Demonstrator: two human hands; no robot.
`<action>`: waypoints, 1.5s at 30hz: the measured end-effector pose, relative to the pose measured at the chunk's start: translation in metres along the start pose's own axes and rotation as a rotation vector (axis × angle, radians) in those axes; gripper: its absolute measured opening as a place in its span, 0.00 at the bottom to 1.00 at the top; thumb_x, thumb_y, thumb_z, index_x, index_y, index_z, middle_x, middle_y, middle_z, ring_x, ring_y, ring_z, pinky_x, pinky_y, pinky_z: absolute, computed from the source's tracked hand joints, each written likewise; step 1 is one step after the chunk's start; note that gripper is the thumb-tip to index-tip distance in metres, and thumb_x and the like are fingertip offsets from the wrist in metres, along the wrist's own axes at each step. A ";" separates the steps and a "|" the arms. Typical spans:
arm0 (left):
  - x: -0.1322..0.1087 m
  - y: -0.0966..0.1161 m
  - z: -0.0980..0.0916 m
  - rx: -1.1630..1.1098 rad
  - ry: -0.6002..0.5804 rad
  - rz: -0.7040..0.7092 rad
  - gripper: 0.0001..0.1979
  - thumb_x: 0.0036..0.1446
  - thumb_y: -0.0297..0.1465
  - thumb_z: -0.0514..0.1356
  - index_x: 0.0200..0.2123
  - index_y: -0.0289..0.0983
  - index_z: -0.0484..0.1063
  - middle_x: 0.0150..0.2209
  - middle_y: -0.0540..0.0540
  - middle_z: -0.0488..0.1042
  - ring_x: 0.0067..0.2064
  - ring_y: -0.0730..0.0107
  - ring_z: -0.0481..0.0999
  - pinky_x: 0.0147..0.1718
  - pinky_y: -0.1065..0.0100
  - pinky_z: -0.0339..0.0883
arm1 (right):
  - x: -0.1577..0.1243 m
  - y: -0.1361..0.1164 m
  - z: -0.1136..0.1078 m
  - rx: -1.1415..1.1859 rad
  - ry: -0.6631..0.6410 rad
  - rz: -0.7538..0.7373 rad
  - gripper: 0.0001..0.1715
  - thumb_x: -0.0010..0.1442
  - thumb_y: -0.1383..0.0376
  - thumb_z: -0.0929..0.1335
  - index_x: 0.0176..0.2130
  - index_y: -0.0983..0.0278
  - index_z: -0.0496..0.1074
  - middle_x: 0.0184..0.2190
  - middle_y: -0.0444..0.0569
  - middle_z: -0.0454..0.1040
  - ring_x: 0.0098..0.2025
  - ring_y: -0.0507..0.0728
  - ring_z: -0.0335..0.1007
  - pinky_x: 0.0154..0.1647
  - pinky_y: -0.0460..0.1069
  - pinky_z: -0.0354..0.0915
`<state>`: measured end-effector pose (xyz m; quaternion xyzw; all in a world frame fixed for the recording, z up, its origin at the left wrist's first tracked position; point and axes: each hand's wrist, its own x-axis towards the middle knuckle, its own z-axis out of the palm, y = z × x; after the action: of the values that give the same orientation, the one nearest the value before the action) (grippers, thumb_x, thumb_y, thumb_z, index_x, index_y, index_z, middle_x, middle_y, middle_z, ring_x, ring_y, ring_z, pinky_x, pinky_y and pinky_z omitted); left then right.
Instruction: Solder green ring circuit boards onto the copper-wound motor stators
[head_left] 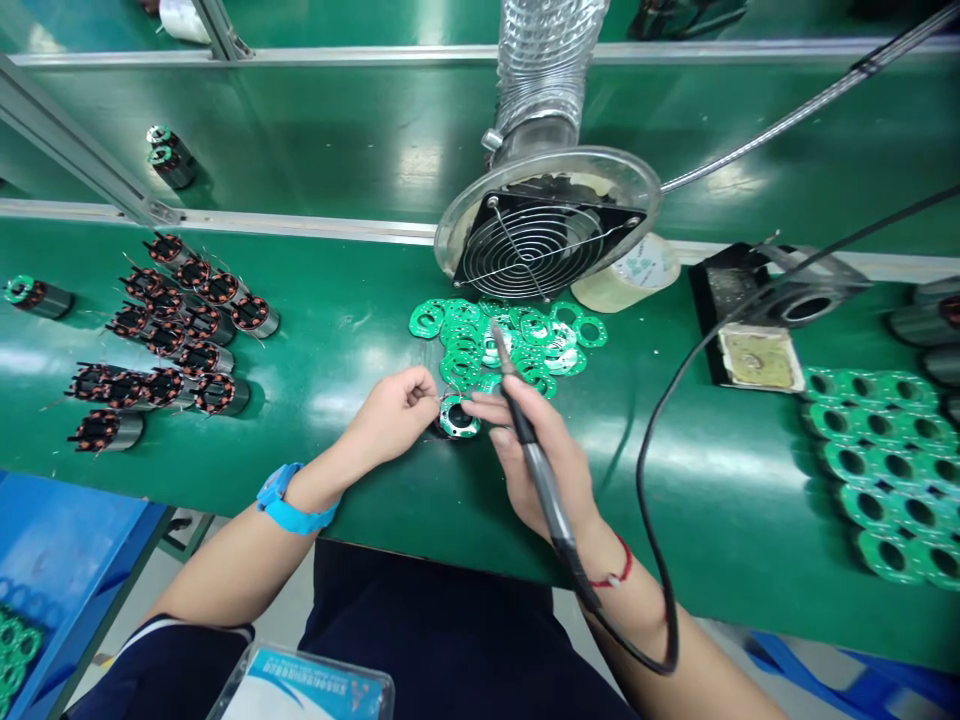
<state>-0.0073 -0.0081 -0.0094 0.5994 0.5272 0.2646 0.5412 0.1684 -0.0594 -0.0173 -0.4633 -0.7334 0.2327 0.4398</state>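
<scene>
A motor stator topped by a green ring-shaped circuit board (459,417) stands on the green bench between my hands. My left hand (401,408) is closed in a pinch at the left edge of this board, close to a thin wire end; what lies between the fingertips is hidden. My right hand (546,455) grips a soldering iron (546,490) like a pen, its tip pointing up and away over the pile of loose ring boards (461,345). The fingertips of that hand reach the right side of the stator.
Several wound stators (176,330) stand at the left. A fume extractor fan (529,245) hangs over the loose boards, beside a tape roll (634,275). At right are an iron stand with sponge (759,358) and rows of boards (885,460). The iron's cable (645,480) loops beside my right arm.
</scene>
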 end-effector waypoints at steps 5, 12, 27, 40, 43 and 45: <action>-0.002 0.001 -0.004 0.024 -0.019 -0.003 0.04 0.53 0.25 0.53 0.27 0.37 0.61 0.23 0.56 0.61 0.25 0.78 0.61 0.24 0.73 0.55 | 0.009 0.002 0.005 -0.158 -0.282 -0.025 0.33 0.58 0.71 0.64 0.61 0.59 0.55 0.55 0.55 0.68 0.55 0.64 0.64 0.53 0.63 0.64; -0.015 0.000 -0.022 0.273 -0.288 0.128 0.05 0.56 0.28 0.56 0.38 0.38 0.66 0.31 0.52 0.69 0.31 0.73 0.67 0.30 0.70 0.60 | 0.006 0.008 0.001 -0.257 -0.143 -0.015 0.31 0.60 0.64 0.67 0.60 0.60 0.55 0.46 0.55 0.72 0.45 0.63 0.67 0.45 0.60 0.68; -0.016 -0.003 -0.007 -0.085 -0.134 0.086 0.04 0.58 0.29 0.55 0.33 0.36 0.67 0.30 0.52 0.70 0.32 0.75 0.68 0.32 0.73 0.61 | 0.004 -0.002 0.004 -0.256 -0.146 -0.282 0.36 0.59 0.70 0.66 0.62 0.57 0.51 0.49 0.52 0.74 0.55 0.63 0.63 0.50 0.61 0.63; -0.014 0.002 -0.004 -0.234 -0.080 -0.113 0.04 0.58 0.28 0.54 0.30 0.36 0.63 0.22 0.54 0.67 0.24 0.78 0.67 0.25 0.74 0.62 | 0.001 -0.001 0.000 -0.192 -0.037 -0.149 0.25 0.58 0.75 0.64 0.54 0.59 0.62 0.40 0.50 0.78 0.41 0.58 0.72 0.46 0.57 0.65; -0.011 0.005 -0.005 -0.288 -0.086 -0.184 0.04 0.56 0.27 0.54 0.28 0.35 0.63 0.21 0.54 0.68 0.21 0.80 0.67 0.22 0.76 0.62 | -0.001 0.000 -0.003 -0.147 0.023 -0.146 0.27 0.58 0.75 0.65 0.55 0.60 0.62 0.37 0.48 0.80 0.39 0.58 0.73 0.45 0.57 0.65; -0.009 0.006 -0.004 -0.309 -0.074 -0.216 0.04 0.54 0.26 0.55 0.27 0.34 0.63 0.21 0.54 0.69 0.20 0.81 0.67 0.21 0.77 0.61 | -0.004 0.001 -0.005 -0.116 0.065 -0.174 0.28 0.58 0.74 0.65 0.57 0.60 0.62 0.34 0.48 0.80 0.37 0.58 0.73 0.42 0.56 0.65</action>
<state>-0.0120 -0.0141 -0.0002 0.4582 0.5215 0.2605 0.6710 0.1742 -0.0628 -0.0172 -0.4297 -0.7683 0.1357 0.4545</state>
